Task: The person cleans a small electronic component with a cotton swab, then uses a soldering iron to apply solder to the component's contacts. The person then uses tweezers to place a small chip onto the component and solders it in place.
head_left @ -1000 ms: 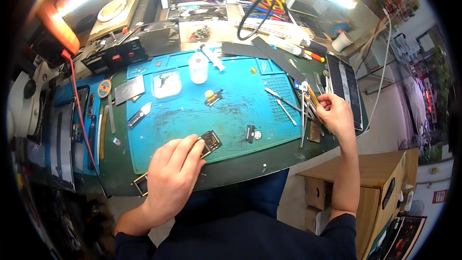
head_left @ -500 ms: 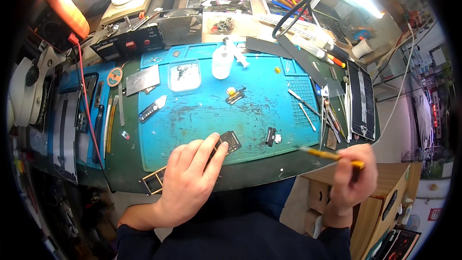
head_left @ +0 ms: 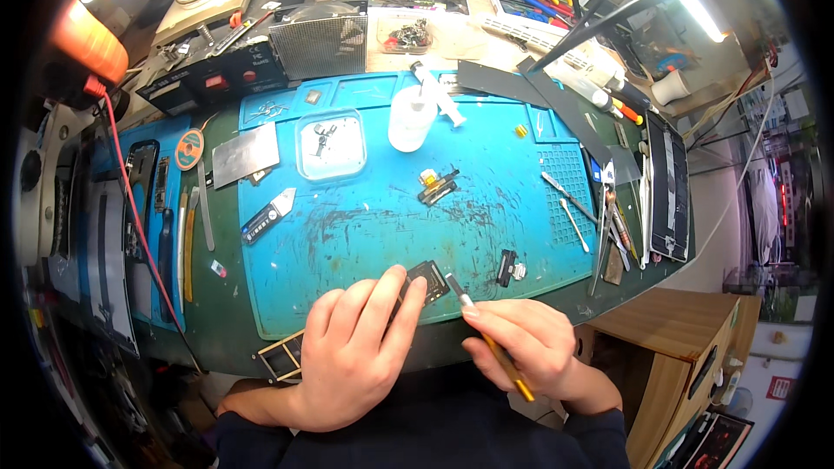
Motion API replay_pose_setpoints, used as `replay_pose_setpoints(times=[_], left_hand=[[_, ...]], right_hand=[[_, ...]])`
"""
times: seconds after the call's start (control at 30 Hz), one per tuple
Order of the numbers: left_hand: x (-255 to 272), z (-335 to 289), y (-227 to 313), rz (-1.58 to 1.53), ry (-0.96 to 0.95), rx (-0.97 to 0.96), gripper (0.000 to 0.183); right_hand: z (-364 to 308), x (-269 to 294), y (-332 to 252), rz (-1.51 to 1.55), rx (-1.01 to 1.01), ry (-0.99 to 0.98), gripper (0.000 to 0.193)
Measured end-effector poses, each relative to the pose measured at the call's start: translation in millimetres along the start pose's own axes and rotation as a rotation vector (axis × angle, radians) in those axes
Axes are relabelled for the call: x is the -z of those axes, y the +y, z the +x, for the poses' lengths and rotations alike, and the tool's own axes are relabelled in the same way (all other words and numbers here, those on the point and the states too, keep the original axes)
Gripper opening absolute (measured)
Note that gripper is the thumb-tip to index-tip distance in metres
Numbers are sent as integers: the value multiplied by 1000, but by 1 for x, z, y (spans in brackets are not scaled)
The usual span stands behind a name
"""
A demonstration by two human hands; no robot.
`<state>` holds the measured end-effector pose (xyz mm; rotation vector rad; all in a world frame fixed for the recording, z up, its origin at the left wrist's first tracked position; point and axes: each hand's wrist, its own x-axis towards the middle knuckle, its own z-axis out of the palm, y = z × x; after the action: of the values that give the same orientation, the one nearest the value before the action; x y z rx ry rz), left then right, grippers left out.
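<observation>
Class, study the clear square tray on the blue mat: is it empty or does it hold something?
It holds something: small dark parts lie inside the clear tray, though much of its bottom shows.

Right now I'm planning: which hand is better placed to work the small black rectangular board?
Probably the right hand, holding a slim golden tool near the board; the left hand covers part.

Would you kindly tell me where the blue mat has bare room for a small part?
Apart from scuffs, the blue mat is bare between the utility knife and the left hand, and between the yellow-and-black part and the cotton swabs. It's crowded past its right edge with slim tools, and around the white bottle.
</observation>
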<state>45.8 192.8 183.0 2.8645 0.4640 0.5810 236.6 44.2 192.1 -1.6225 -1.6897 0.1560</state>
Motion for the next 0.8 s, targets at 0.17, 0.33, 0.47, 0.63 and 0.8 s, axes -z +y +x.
replay_pose_setpoints(times=[0.17, 0.33, 0.47, 0.63, 0.8], left_hand=[[-2, -5, 1, 41, 2, 4, 37], [-3, -6, -1, 44, -8, -6, 39], [-3, -5, -2, 26, -18, -2, 40], [-2, -5, -2, 47, -19, 5, 38], [-2, -4, -2, 84, -17, 6, 35]], right_hand=[[-2, -8, 8, -10, 48, 3, 35], [-3, -11, 9, -40, 25, -9, 36], [-4, -12, 10, -46, 14, -24, 37], [-3, -14, 11, -69, 23, -32, 32], [-3, -15, 12, -82, 31, -32, 30]])
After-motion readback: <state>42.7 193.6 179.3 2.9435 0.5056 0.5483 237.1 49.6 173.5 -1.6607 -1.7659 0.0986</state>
